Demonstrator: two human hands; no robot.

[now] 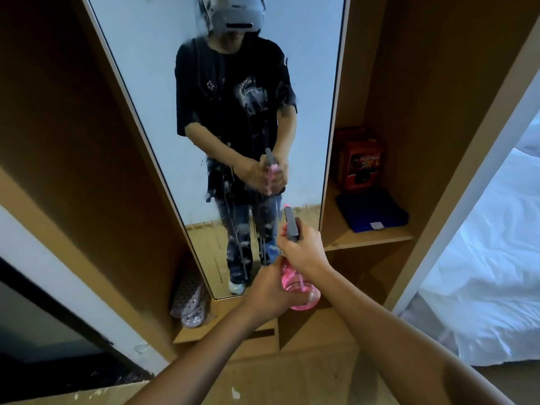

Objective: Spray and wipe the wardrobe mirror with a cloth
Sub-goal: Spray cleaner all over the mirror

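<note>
1. The person is standing before the wardrobe mirror (163, 92), holding a pink spray bottle (301, 290) in both hands, low and close to the glass.
2. The right hand (302, 248) is gripping the bottle's grey spray head (291, 226), fingers curled round it.
3. The left hand (270, 290) is wrapping the bottle's clear pink body from the side, fingers curled behind it.
4. Spray is running down the mirror in white streaks and droplets.
5. A folded blue cloth (372, 213) is lying on the shelf (368, 239) right of the mirror, just in front of a red box (358, 159).
6. Pink slippers (188, 301) are sitting at the wardrobe's foot.
</note>
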